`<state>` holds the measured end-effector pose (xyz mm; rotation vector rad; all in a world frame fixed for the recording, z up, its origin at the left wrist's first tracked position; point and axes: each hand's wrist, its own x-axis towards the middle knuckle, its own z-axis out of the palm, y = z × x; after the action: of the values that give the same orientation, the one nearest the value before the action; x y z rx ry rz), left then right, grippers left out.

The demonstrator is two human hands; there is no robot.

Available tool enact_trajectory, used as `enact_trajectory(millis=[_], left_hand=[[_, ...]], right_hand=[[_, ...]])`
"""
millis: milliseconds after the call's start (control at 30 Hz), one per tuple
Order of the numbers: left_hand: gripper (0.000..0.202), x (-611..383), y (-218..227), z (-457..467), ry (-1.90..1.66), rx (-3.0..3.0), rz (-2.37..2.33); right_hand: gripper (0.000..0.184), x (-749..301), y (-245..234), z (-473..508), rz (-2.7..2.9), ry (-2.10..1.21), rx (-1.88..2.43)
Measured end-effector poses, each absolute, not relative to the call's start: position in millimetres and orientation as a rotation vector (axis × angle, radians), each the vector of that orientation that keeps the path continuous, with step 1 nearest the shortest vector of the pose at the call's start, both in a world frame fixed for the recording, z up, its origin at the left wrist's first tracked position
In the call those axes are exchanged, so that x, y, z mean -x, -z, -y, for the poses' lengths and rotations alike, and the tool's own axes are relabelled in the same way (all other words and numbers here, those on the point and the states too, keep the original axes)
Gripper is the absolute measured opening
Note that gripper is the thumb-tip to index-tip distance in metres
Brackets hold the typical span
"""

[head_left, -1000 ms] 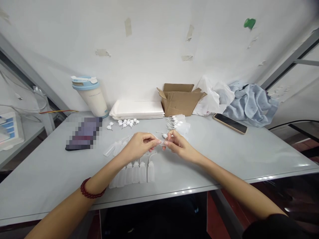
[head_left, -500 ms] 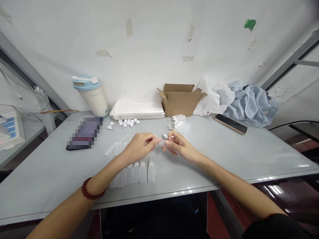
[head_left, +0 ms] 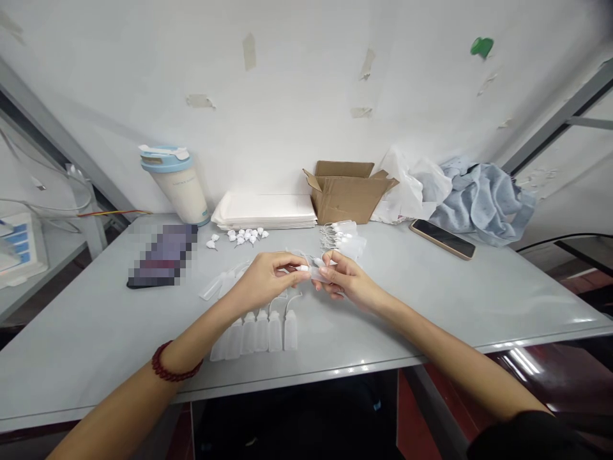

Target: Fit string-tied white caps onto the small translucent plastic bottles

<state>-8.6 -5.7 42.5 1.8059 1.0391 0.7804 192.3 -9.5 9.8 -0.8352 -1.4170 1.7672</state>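
Both my hands meet over the middle of the grey table (head_left: pixel 431 300). My left hand (head_left: pixel 268 281) and my right hand (head_left: pixel 345 278) pinch the two ends of one small translucent squeeze bottle (head_left: pixel 316 273) held sideways between them. A row of several capped bottles (head_left: pixel 261 332) lies just in front of my left wrist. More loose bottles (head_left: pixel 218 285) lie left of my left hand. Another heap of bottles with thin nozzles (head_left: pixel 342 236) sits behind my right hand. Small white caps (head_left: pixel 244 236) are scattered further back.
At the back stand a tumbler with a blue lid (head_left: pixel 177 185), a stack of white sheets (head_left: pixel 263 211), an open cardboard box (head_left: pixel 347 190), a white plastic bag (head_left: pixel 407 185) and a blue cloth (head_left: pixel 483 198). A phone (head_left: pixel 443 237) lies right, a dark blurred item (head_left: pixel 160 255) left.
My hands have stayed in place, shifting the small bottle slightly between the fingertips. Nothing else on the table has moved.
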Motion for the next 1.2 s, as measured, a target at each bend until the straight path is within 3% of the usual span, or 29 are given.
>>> enact_trajectory(millis=[200,467,733,933,1200], left_hand=[[0.044,9.7,-41.0,3.3,-0.556,-1.635,-1.092],[0.026,9.9,-43.3,7.1,-0.626,-1.838,-0.999],[0.043,9.3,-39.2,3.8,-0.523,-1.712,-1.081],[0.021,6.5,-39.6,8.9,-0.701,-1.875,-1.038],[0.04,8.1,-37.0,5.1,-0.569,-1.746,-1.096]], right_hand=[[0.036,-192.6,-8.6,9.7,1.486,-1.691,0.832],[0.036,-195.0,-10.2,8.4,1.504,-1.7,0.86],[0.034,-193.3,-7.8,8.4,1.55,-1.656,0.851],[0.033,-195.1,-9.1,6.9,1.565,-1.612,0.877],[0.031,-192.5,-11.8,9.8,1.602,-1.594,0.879]])
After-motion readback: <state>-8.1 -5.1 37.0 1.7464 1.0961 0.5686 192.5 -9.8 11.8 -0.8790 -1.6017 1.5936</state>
